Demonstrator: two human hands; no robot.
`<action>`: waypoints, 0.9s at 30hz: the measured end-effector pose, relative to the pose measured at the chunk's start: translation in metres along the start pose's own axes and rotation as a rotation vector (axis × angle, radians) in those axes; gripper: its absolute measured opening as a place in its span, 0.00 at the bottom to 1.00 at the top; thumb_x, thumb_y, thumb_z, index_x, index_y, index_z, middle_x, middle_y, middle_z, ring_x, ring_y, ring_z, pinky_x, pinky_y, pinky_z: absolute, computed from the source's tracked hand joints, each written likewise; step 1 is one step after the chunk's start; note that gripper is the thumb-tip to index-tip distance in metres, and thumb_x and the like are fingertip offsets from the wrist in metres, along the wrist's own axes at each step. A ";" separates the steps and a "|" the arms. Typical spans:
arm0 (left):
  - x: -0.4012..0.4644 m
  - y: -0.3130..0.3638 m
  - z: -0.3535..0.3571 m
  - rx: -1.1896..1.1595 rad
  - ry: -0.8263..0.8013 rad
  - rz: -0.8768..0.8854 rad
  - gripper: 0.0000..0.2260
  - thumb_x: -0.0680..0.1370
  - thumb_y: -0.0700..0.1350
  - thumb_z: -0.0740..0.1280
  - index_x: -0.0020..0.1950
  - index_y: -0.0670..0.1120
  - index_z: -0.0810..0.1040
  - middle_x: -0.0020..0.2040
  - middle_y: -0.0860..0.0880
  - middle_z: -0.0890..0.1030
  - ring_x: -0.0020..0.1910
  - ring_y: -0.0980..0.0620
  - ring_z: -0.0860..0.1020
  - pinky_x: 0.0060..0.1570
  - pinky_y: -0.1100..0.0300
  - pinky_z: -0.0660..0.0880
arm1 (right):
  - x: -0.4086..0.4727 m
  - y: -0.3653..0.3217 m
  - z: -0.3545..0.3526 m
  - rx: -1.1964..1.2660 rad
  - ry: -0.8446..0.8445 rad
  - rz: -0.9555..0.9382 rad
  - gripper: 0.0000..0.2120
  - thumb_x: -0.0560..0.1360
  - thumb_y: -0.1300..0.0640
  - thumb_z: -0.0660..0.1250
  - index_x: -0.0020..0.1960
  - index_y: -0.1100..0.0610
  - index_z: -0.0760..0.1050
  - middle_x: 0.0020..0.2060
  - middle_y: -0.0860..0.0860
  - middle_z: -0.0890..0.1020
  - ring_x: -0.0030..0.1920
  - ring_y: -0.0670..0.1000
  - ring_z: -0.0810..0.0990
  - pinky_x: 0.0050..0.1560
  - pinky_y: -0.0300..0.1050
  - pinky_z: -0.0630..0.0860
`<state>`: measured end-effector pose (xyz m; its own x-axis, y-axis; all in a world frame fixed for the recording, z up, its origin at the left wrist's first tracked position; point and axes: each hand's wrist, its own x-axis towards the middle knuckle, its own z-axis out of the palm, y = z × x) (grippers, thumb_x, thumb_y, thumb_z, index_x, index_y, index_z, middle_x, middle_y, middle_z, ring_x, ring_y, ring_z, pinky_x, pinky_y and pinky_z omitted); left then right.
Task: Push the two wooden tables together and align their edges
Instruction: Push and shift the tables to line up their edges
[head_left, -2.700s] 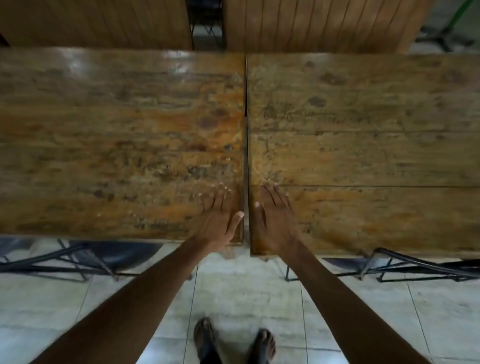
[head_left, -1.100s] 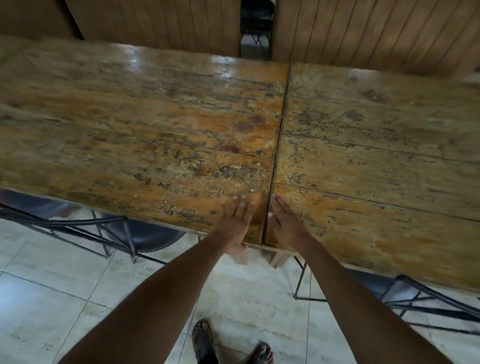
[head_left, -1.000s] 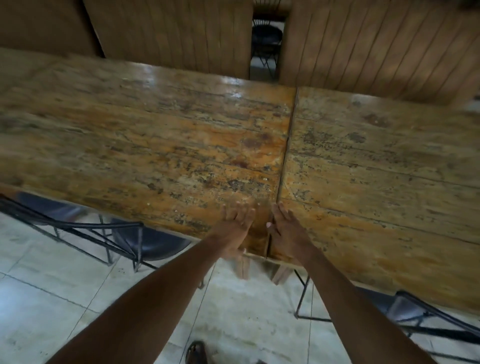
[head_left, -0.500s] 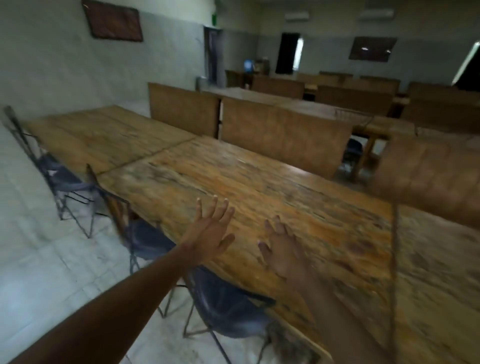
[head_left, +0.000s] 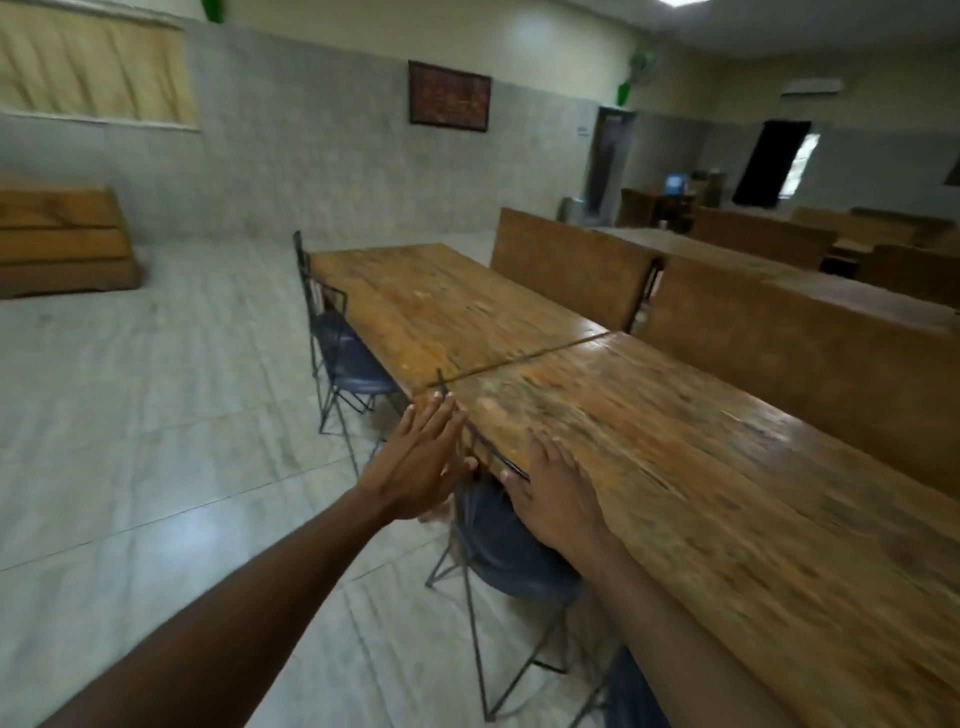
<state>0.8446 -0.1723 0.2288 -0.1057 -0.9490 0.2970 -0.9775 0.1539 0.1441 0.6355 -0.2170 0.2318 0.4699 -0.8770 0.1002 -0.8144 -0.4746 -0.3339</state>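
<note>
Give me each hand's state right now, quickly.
Left hand: open, fingers straight, holding nothing, beside the near wooden table.
Right hand: open, palm down at that table's near edge, holding nothing; contact cannot be told.

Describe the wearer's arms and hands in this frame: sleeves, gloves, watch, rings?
Both arms are bare as far as the frame shows: no sleeves visible. The left hand and right hand are bare too: no gloves. No watch, bracelet or ring shows on the visible sides. Short, pale fingernails show on the left hand. Motion blur hides finer marks.
</note>
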 end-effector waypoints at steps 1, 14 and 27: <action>0.003 -0.025 0.004 -0.012 -0.004 -0.024 0.32 0.84 0.59 0.53 0.82 0.43 0.53 0.84 0.41 0.50 0.83 0.44 0.45 0.80 0.42 0.47 | 0.021 -0.013 0.013 0.010 -0.008 -0.022 0.33 0.82 0.40 0.52 0.81 0.55 0.49 0.81 0.53 0.55 0.81 0.56 0.53 0.78 0.58 0.56; 0.157 -0.310 0.083 -0.018 -0.262 -0.080 0.28 0.85 0.58 0.48 0.82 0.46 0.49 0.84 0.46 0.45 0.82 0.48 0.41 0.80 0.42 0.41 | 0.347 -0.109 0.192 0.240 -0.051 0.033 0.29 0.83 0.48 0.53 0.81 0.57 0.51 0.80 0.55 0.58 0.77 0.56 0.63 0.72 0.53 0.65; 0.372 -0.468 0.207 -0.066 -0.486 0.199 0.32 0.85 0.59 0.48 0.82 0.43 0.45 0.84 0.42 0.48 0.83 0.41 0.45 0.81 0.43 0.46 | 0.555 -0.058 0.302 0.366 0.006 0.499 0.28 0.84 0.51 0.53 0.81 0.59 0.51 0.81 0.55 0.55 0.81 0.56 0.54 0.75 0.50 0.61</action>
<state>1.2254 -0.6542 0.0763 -0.3753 -0.9155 -0.1448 -0.9182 0.3458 0.1934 1.0467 -0.6535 0.0234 0.0595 -0.9874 -0.1466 -0.7657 0.0491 -0.6413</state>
